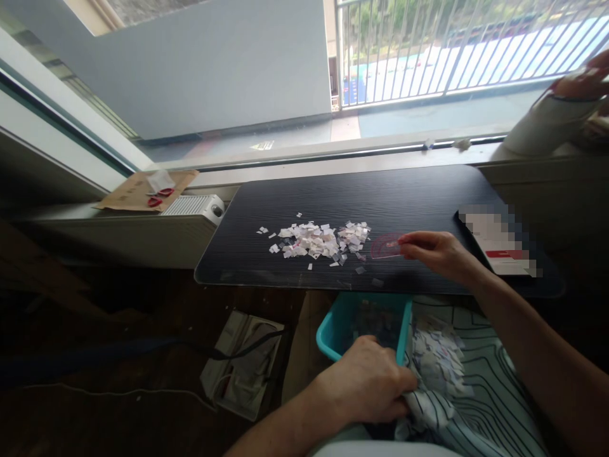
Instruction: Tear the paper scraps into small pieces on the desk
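My right hand [431,249] pinches a clear, pink-marked protractor [384,246] by its right end, just over the black table [409,197]. To the left of the protractor's tip lies a loose heap of small white paper and clear plastic pieces [316,240]. My left hand [364,377] is low in front of a teal plastic basket [328,339], its fingers closed on bunched striped cloth [431,409]. Dark, unclear contents show inside the basket. Beside it, a clear bag of small white pieces [440,355] rests on the striped cloth over my lap.
A phone or tablet-like item, partly blurred out [495,244], lies at the table's right. Red-handled scissors [160,195] rest on a brown envelope [128,190] on the left sill. Below stands an open box with a strap [247,362]. A person's white sleeve [537,130] shows upper right.
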The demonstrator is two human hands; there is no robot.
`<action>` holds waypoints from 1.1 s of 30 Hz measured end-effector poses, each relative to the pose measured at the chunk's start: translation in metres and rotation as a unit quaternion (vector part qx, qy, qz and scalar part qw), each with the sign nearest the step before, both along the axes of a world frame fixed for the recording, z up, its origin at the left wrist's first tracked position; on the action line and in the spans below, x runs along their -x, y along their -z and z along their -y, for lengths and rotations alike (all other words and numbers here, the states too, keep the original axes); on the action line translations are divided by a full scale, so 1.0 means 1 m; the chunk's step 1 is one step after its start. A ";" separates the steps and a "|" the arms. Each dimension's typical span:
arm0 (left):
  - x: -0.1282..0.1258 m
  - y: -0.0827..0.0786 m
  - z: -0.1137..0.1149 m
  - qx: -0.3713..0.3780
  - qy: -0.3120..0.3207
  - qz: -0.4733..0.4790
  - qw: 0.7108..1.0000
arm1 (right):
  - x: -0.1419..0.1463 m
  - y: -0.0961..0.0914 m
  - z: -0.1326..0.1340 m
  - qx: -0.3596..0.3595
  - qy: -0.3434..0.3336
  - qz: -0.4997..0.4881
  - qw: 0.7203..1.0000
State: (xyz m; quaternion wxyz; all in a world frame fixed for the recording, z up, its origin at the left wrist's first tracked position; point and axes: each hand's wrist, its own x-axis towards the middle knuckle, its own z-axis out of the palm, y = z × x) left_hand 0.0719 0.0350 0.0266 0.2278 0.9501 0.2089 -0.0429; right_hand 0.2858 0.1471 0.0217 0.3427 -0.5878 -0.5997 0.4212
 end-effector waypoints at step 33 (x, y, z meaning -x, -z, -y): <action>0.007 0.001 0.002 -0.007 -0.025 0.011 1.000 | 0.021 0.000 0.003 -0.009 -0.030 0.002 1.000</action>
